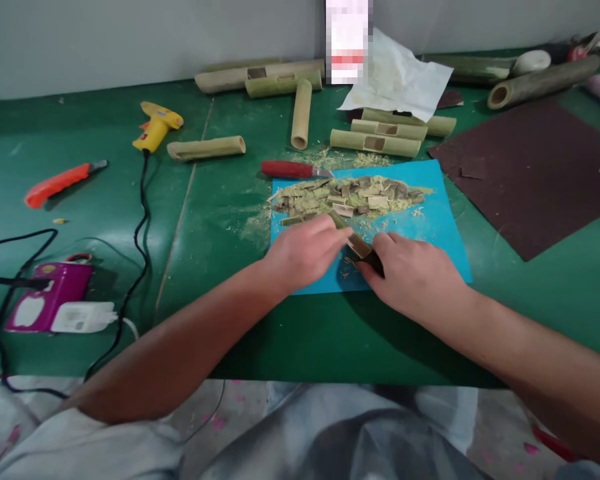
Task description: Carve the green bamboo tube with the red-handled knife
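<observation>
A short bamboo tube (359, 247) with a rectangular opening cut in its side is held at a slant over a blue sheet (453, 233). My left hand (310, 250) is closed at the tube's upper left part, its fingertips beside the opening; whether it also pinches something small is hidden. Wrapped round the tube's lower right end is my right hand (417, 270). Just beyond the hands, bamboo chips and shavings (350, 197) lie heaped on the sheet. A red-handled knife (293, 169) rests at the sheet's far left edge.
Several bamboo tubes (375, 143) lie at the back, beneath a white paper (400, 77). A dark brown sheet (535, 180) is at right. On the left are a yellow glue gun (155, 127), an orange cutter (60, 185), a purple power block (53, 293) and black cords.
</observation>
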Demonstrator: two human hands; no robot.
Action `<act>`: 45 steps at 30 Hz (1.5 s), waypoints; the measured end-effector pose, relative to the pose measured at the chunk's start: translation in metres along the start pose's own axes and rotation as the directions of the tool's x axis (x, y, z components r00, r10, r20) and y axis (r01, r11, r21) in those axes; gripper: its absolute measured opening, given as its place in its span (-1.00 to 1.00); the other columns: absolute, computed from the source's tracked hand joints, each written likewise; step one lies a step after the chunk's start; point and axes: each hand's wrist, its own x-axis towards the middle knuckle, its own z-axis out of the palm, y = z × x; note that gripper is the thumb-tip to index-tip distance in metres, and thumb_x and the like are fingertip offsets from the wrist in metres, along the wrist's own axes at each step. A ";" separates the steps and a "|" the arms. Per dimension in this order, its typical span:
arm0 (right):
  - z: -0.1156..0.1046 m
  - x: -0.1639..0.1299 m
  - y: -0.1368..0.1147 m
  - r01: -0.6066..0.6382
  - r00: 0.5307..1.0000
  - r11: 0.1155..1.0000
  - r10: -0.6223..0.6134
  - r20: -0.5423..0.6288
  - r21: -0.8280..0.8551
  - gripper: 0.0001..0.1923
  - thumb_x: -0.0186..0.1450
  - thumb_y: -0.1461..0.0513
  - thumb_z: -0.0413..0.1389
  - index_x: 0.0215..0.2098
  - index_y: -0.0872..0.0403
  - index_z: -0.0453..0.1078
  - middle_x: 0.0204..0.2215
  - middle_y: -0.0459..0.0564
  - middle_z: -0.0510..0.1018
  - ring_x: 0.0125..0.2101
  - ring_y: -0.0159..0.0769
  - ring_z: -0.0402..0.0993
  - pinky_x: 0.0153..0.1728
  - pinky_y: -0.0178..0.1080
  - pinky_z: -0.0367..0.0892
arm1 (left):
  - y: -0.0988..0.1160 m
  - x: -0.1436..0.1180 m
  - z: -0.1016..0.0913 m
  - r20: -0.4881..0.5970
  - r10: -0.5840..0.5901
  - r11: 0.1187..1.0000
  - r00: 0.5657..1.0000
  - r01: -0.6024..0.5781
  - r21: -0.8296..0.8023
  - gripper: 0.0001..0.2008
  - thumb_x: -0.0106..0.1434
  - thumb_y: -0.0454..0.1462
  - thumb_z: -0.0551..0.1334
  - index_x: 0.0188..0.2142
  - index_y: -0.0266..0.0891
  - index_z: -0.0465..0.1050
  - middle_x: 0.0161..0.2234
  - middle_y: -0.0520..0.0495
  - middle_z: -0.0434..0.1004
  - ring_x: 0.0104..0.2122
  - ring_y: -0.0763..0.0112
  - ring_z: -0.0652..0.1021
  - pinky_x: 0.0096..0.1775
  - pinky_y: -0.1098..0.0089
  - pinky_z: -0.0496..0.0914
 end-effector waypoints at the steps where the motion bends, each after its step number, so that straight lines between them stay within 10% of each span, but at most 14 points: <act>1: 0.000 0.000 0.000 0.000 1.000 1.000 0.000 -0.004 -0.001 -0.73 0.54 0.10 0.06 -0.05 0.14 0.44 -0.15 0.21 0.66 -0.22 -0.04 0.64 -0.47 -0.18 -0.11 | 0.000 0.000 0.000 -0.020 -0.020 1.000 1.000 0.020 0.002 -0.64 0.61 -0.21 0.08 -0.06 -0.32 0.65 -0.35 -0.07 0.58 -0.38 0.45 0.58 -0.32 0.46 0.47; 45: 0.005 -0.001 0.007 0.061 0.981 0.996 -0.072 -0.180 -0.068 -0.74 0.47 0.15 0.02 -0.21 0.12 0.48 -0.25 0.16 0.65 -0.35 -0.16 0.56 -0.47 -0.19 -0.18 | -0.002 0.001 0.001 -0.055 -0.056 0.998 0.997 0.057 0.011 -0.68 0.58 -0.23 0.13 -0.02 -0.34 0.66 -0.30 -0.13 0.66 -0.32 0.41 0.65 -0.27 0.43 0.54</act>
